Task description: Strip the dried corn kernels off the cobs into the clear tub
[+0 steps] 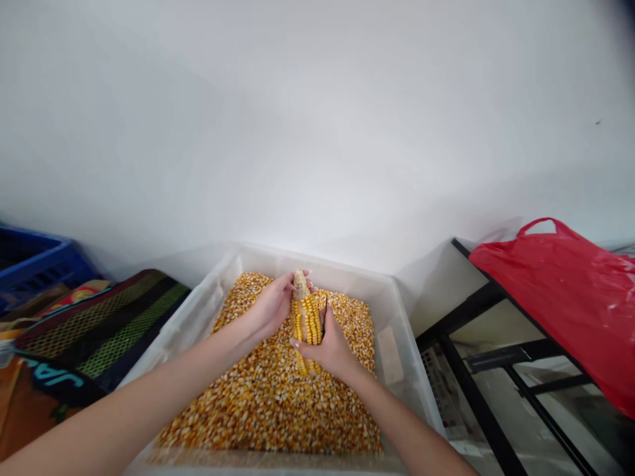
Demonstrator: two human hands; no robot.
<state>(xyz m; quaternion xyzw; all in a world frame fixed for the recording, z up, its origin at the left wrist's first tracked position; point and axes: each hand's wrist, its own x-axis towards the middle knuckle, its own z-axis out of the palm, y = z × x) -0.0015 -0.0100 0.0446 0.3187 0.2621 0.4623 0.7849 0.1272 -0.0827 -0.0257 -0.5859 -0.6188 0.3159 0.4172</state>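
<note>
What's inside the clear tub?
Loose corn kernels fill the tub; left hand and right hand grip a partly shelled cob over them. Kernels hide the tub's floor.

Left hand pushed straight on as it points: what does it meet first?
The corn cob that the left hand already holds; past it, probably the far wall of the clear tub, though depth is unclear.

Table: a black metal-framed glass-topped table (pixel 464 309) is standing at the right, serving as the landmark.
Bag: a crumpled red plastic carrier bag (pixel 560 297) is lying on the table's top, handle loop pointing up.
Wall: a plain white wall (pixel 317 119) is rising behind the table.
Mat: a black, green and maroon mesh-patterned sheet (pixel 114 324) is lying well left of the table.
Crate: a blue slatted plastic crate (pixel 34 261) is sitting farther left of the table, beyond the sheet.
</note>
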